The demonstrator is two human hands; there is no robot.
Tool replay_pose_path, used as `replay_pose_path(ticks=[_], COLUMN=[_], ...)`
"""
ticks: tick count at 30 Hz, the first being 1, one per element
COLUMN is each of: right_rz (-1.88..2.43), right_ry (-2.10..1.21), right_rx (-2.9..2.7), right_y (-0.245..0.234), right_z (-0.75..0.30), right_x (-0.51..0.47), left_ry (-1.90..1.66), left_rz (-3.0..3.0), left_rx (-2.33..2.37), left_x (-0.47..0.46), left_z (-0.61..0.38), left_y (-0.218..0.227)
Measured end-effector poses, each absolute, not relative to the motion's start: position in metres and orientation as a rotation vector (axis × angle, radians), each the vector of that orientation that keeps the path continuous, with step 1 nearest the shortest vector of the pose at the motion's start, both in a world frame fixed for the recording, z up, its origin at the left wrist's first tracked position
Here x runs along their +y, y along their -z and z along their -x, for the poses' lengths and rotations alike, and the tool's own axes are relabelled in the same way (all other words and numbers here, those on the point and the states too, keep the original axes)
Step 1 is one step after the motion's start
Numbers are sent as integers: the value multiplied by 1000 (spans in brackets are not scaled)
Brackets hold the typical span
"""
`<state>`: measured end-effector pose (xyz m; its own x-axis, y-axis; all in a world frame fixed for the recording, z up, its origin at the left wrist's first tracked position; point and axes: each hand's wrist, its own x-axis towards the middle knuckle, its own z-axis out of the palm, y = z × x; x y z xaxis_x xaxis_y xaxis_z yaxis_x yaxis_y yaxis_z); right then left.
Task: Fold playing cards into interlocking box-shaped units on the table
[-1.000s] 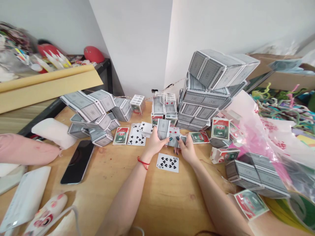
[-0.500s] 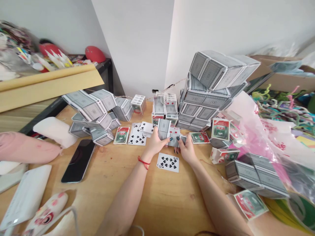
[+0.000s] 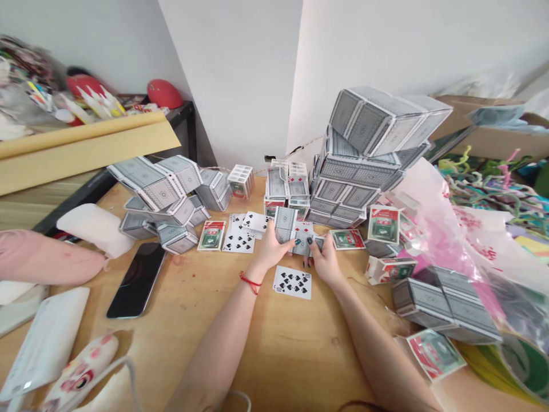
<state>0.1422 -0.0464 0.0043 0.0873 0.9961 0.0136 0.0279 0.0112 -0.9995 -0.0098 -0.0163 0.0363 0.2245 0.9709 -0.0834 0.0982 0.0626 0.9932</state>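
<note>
Between both hands is a small assembly of folded playing cards [image 3: 285, 222], grey patterned backs showing and a red diamond face in its middle. My left hand [image 3: 274, 249], with a red string bracelet on the wrist, grips its left side, thumb across the front. My right hand [image 3: 325, 257] pinches its right side with the thumb in front. Some fingers are hidden behind the cards. A ten of spades [image 3: 293, 282] lies face up on the table just below the hands. More loose spade cards [image 3: 239, 240] lie face up left of my left hand.
Card-built block stacks stand at left [image 3: 154, 189] and right [image 3: 347, 171]. Behind the hands is a smaller card structure [image 3: 286, 186]. Red-green card boxes [image 3: 211, 236] lie around. A phone [image 3: 136, 280] rests at left; a pink plastic bag [image 3: 458, 223] and card block [image 3: 444, 303] sit at right.
Both hands keep nearly the same grip on the folded cards. The whole view has shifted very slightly; nothing on the table has visibly been moved.
</note>
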Motion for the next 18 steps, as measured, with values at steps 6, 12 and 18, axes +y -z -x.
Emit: replay_pose_path(ticks=[6, 12, 18], right_rz=[1282, 1278, 1282], right_ry=[-1099, -1099, -1095], right_rx=[-1197, -1198, -1203], right_y=[-4, -5, -1], right_z=[-142, -141, -142], right_x=[-47, -47, -46], left_ry=[-943, -956, -970], left_rz=[-1330, -1331, -1327], left_rx=[1117, 1108, 1090], left_x=[-15, -14, -13], left_z=[10, 9, 9], left_y=[-32, -29, -26])
